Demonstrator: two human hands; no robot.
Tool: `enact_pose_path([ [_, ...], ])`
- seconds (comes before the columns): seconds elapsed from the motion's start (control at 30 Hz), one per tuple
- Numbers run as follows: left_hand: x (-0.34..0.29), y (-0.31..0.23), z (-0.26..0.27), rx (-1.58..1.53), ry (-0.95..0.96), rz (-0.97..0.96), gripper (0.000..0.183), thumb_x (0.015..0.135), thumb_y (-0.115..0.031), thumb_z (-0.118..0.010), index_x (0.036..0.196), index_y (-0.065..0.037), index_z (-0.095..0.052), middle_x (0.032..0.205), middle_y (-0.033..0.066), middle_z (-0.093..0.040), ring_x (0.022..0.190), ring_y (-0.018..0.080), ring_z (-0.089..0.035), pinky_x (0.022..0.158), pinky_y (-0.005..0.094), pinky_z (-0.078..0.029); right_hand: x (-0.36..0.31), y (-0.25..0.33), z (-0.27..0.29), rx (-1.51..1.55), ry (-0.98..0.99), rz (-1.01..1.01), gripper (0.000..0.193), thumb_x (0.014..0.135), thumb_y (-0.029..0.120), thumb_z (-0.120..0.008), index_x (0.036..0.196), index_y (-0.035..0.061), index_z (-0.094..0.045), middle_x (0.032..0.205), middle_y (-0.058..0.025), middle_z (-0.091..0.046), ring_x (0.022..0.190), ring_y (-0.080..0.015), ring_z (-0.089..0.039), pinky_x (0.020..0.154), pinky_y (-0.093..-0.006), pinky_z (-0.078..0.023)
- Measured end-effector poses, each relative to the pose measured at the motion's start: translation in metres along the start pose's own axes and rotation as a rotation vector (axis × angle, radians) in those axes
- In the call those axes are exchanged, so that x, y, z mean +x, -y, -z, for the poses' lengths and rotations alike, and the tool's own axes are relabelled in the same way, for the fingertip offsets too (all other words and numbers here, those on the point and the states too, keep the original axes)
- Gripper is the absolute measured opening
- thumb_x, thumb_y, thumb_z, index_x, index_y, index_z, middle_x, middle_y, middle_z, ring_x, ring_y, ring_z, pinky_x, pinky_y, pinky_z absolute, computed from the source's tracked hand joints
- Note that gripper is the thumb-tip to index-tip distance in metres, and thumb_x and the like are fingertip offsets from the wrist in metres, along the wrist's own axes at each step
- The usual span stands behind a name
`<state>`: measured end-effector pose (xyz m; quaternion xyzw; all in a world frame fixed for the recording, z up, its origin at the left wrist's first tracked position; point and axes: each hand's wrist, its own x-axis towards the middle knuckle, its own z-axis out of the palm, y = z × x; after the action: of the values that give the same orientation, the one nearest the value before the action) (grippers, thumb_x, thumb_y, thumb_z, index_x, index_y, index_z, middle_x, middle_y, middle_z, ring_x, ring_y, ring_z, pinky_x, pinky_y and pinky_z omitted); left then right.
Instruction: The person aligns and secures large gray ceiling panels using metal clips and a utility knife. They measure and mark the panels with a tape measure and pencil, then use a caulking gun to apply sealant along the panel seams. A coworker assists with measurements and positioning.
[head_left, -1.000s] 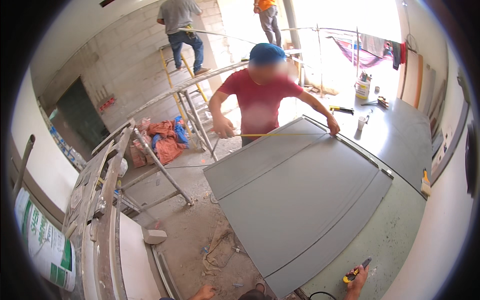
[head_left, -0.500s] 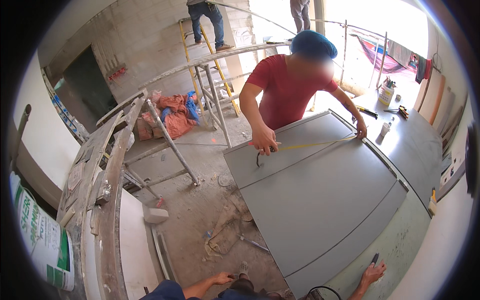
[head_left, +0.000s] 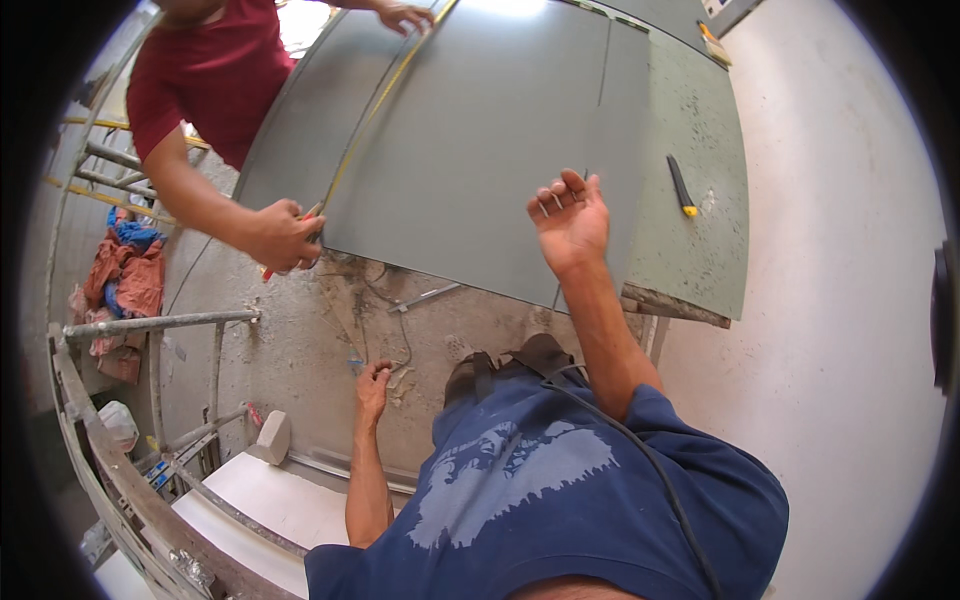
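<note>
My right hand (head_left: pixel 573 220) is raised over the large grey panel (head_left: pixel 450 170), palm up, with fingers loosely bent, apart and holding nothing. Beside it, a black utility knife with a yellow end (head_left: pixel 682 185) lies on the pale green board (head_left: pixel 690 110). Low over the floor hangs my left hand (head_left: pixel 374 388), its fingers half curled and nothing visible in them. Across the panel a co-worker stretches a yellow tape measure (head_left: pixel 375 105). One co-worker's hand (head_left: pixel 283 237) grips its near end with a red, pencil-like stick; the other hand (head_left: pixel 405 16) is at the far end.
Scaffold bars (head_left: pixel 160 323) and a worn plank (head_left: pixel 130 490) stand at my left. Crumpled orange and blue sheeting (head_left: pixel 125 270) lies behind them. Loose cord and debris cover the floor below the panel. A white wall (head_left: pixel 840 300) rises at my right; a dark cable (head_left: pixel 640 450) crosses my shirt.
My view has swung down and right. My right hand has let go of the utility knife and turned palm up over the panel. The co-worker's tape now appears nearer my side.
</note>
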<state>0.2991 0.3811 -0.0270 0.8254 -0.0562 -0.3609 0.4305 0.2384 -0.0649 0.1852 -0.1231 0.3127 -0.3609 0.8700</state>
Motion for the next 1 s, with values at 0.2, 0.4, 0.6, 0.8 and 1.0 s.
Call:
enact_pose_path([
  [0.2,-0.039,-0.114,-0.061,-0.172,0.033,-0.234,0.025,0.098,-0.014,-0.058,0.118,-0.001,-0.066,0.11,0.0073,-0.07,0.103,0.0163,-0.064,0.093,0.031,-0.049,-0.025,0.011,0.007,-0.084,0.071,-0.04,0.048,0.109,0.047,-0.031,0.104,0.0062,-0.056,0.085,-0.0052,-0.053,0.082,-0.0221,-0.052,0.079,-0.0401,-0.047],
  [0.4,-0.083,-0.264,-0.145,-0.114,-0.003,-0.824,0.03,0.092,-0.002,-0.062,0.122,-0.006,-0.063,0.125,0.0102,-0.062,0.113,0.0236,-0.061,0.093,0.0341,-0.051,-0.041,0.01,0.029,-0.282,0.139,0.032,0.035,0.108,0.039,-0.043,0.112,0.0052,-0.054,0.087,-0.0036,-0.054,0.081,-0.018,-0.053,0.077,-0.0365,-0.047],
  [0.6,-0.101,-0.248,-0.189,-0.129,-0.12,-1.019,0.047,0.079,0.0,-0.073,0.124,-0.008,-0.061,0.132,0.0147,-0.055,0.117,0.0349,-0.059,0.1,0.0409,-0.05,-0.081,-0.016,0.07,-0.828,0.396,0.204,0.018,0.101,0.013,-0.058,0.117,0.003,-0.057,0.092,-0.0024,-0.056,0.085,-0.0121,-0.054,0.077,-0.0278,-0.047],
  [0.8,-0.102,-0.071,-0.218,-0.11,-0.107,-0.612,0.038,0.083,-0.008,-0.069,0.12,-0.007,-0.064,0.121,0.0134,-0.063,0.111,0.0338,-0.06,0.092,0.0431,-0.051,-0.134,-0.044,0.154,-1.322,1.109,-0.062,0.014,0.094,0.007,-0.065,0.106,0.0011,-0.063,0.097,-0.0088,-0.061,0.09,-0.0195,-0.059,0.077,-0.0312,-0.048],
  [1.0,-0.059,0.15,-0.251,-0.026,-0.204,-0.164,0.027,0.087,-0.013,-0.063,0.112,-0.006,-0.068,0.111,0.0166,-0.066,0.11,0.0368,-0.06,0.096,0.0461,-0.047,-0.104,-0.157,0.32,-1.654,1.074,-0.585,0.018,0.092,0.013,-0.065,0.107,0.0038,-0.069,0.103,-0.0128,-0.066,0.099,-0.0295,-0.063,0.084,-0.0367,-0.05],
])
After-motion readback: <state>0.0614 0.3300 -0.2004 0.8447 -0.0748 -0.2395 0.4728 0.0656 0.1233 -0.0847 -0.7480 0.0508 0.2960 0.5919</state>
